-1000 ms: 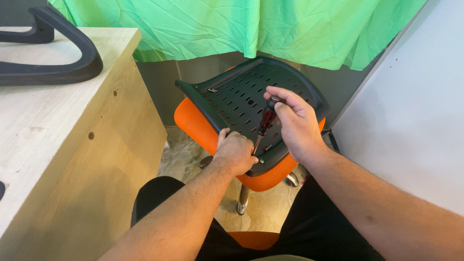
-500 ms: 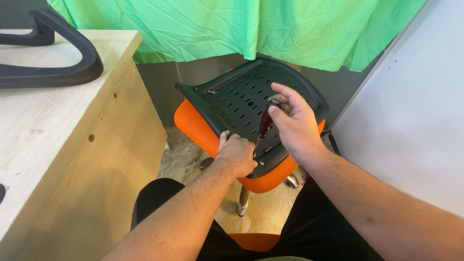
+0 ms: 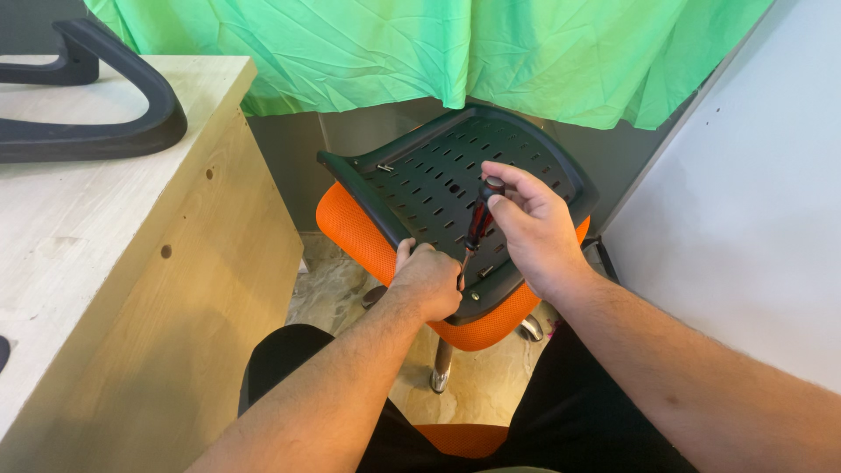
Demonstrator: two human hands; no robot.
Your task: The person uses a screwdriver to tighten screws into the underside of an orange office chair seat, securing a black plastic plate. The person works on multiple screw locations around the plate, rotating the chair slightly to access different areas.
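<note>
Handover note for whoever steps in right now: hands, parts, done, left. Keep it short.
Left hand: gripping the near edge of the black slotted panel, beside the screwdriver tip.
Right hand: closed on the red and black screwdriver, held nearly upright with its tip down at the panel's near edge.
Parts: the panel lies on the orange seat, tilted up at the far side. A black curved armrest piece lies on the wooden table to the left.
Done: panel is placed on the seat; a screw shows at its left rim.
Left: whether the screw under the tip is seated cannot be seen; armrest piece is unattached.
</note>
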